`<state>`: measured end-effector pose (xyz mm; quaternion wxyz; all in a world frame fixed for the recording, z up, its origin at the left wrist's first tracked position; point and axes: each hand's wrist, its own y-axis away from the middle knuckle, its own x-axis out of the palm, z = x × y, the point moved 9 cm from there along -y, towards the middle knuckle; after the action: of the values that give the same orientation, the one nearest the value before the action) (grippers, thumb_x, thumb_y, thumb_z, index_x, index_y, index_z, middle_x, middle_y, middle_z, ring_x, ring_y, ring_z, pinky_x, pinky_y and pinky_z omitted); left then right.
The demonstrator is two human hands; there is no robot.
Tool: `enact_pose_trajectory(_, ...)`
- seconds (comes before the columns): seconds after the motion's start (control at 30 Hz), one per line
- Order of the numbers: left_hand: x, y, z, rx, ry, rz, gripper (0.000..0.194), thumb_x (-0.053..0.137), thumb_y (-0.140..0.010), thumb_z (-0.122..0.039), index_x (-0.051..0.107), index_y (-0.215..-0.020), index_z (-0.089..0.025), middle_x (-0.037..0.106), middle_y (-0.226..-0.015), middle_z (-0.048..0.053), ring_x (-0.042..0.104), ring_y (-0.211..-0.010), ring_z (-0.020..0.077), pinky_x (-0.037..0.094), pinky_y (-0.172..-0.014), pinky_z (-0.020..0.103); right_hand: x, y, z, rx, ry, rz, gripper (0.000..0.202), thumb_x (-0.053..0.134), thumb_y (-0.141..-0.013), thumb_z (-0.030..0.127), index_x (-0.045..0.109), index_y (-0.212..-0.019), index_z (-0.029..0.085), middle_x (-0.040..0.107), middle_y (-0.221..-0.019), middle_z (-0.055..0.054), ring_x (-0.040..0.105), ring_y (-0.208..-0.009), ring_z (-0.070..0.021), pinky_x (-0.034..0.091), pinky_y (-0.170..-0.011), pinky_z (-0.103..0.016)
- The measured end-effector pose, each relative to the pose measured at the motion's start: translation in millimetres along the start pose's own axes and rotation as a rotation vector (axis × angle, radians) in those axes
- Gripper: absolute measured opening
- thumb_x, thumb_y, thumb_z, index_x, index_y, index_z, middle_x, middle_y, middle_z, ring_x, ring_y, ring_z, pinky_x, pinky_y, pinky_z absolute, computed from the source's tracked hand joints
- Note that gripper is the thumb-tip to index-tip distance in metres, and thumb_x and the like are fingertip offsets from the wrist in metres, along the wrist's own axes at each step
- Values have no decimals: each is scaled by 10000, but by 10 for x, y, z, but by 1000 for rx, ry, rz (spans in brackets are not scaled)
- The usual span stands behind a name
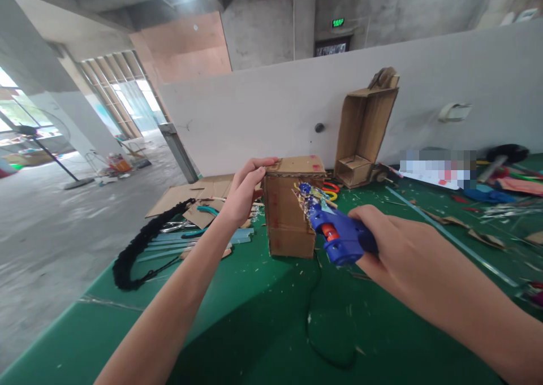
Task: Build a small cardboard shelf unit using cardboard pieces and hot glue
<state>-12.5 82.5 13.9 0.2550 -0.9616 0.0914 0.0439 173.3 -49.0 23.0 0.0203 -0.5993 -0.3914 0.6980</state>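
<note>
Closest to the camera, two bare forearms reach in over a green tabletop [237,317], converging on an upright cardboard box [291,215]. In the head view, the right hand [392,238] is closed around the rear of a blue hot glue gun [341,238], an orange part showing in its body. That grip aims the nozzle up and leftward, at the box's upper right part; whether the tip touches cardboard cannot be told. Strings and scraps cling around the nozzle, probably caught in cooled glue.

The left hand [244,195] is partly closed on the box's upper left corner, fingertips over the top edge and thumb close by. Held opposite the gun, it likely steadies the box while leaving the right side free. The box stands on its narrow end, perhaps so its top and front are both easy to reach.

Behind it and to the right, an open-fronted cardboard case [365,128] stands near the white partition [263,113], clear of the hands. Red-and-yellow-handled scissors [331,194] lie just behind the box. To the left, translucent glue sticks [163,251] and teal-handled pliers [207,210] lie within the left arm's reach, beside a black braided cord [127,266].
</note>
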Motion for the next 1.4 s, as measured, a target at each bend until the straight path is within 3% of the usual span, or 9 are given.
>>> enact_pose_trajectory(0.23,-4,5,-15,-7,53,-20,309,481,-856,-422,590,-1074,-232,544,-1346,49,518,-1179,273,507,-679,302,24,81,-40,21,-22,-2,105,412,-842,229,481,-920,217,653,-677,-50,619,-527,-230,403,-426,-315)
enact_pose_trajectory(0.5,4,1,-14,4,-2,-4,322,449,-867,-441,565,-1092,-241,528,-1373,40,499,-1215,284,524,-745,350,-23,88,-54,8,-14,-54,141,405,-841,197,496,-947,207,655,-678,-37,611,-521,-212,404,-452,-298)
enact_pose_trajectory(1.4,-10,-2,-6,-5,43,-4,300,468,-873,-413,579,-1085,-231,533,-1365,39,496,-1213,273,506,-689,287,-68,256,-155,32,119,-102,65,367,-879,246,428,-894,230,578,-600,1,567,-450,-188,359,-397,-268)
